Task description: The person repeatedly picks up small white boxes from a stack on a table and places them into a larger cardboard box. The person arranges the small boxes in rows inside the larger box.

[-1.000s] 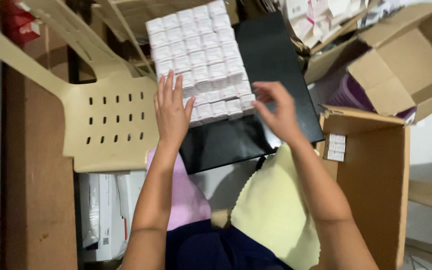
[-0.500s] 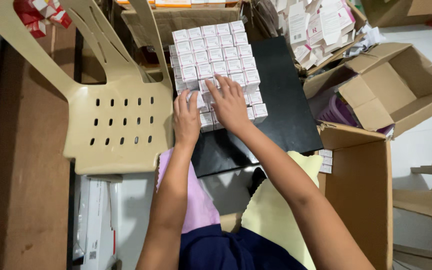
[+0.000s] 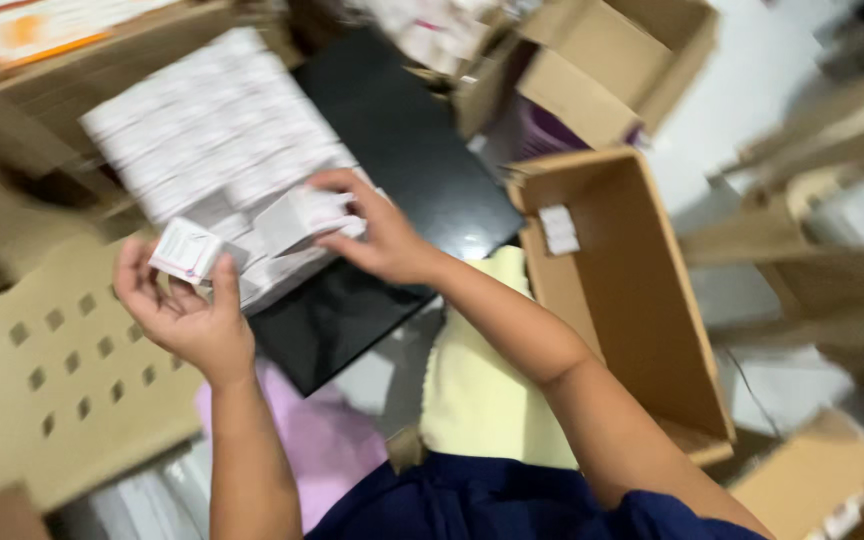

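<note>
The picture is blurred by head motion. A block of several small white boxes (image 3: 207, 135) stands on a black board (image 3: 402, 130). My left hand (image 3: 187, 315) is lifted off the stack, palm up, holding one small white box (image 3: 187, 250) with a pink mark. My right hand (image 3: 377, 235) grips a clutch of small white boxes (image 3: 302, 215) at the near edge of the stack. A tall open cardboard box (image 3: 622, 300) with a white label inside stands right of my right forearm.
A beige plastic chair (image 3: 52, 370) with slotted seat lies at the left. A yellow cloth (image 3: 477, 390) and pink fabric (image 3: 317, 440) cover my lap. More open cardboard boxes (image 3: 602, 60) and loose cartons sit at the back right.
Both hands were pressed on the stack; now the left hand has lifted a single box away and the right hand holds a few. The camera has swung right and tilted.
</note>
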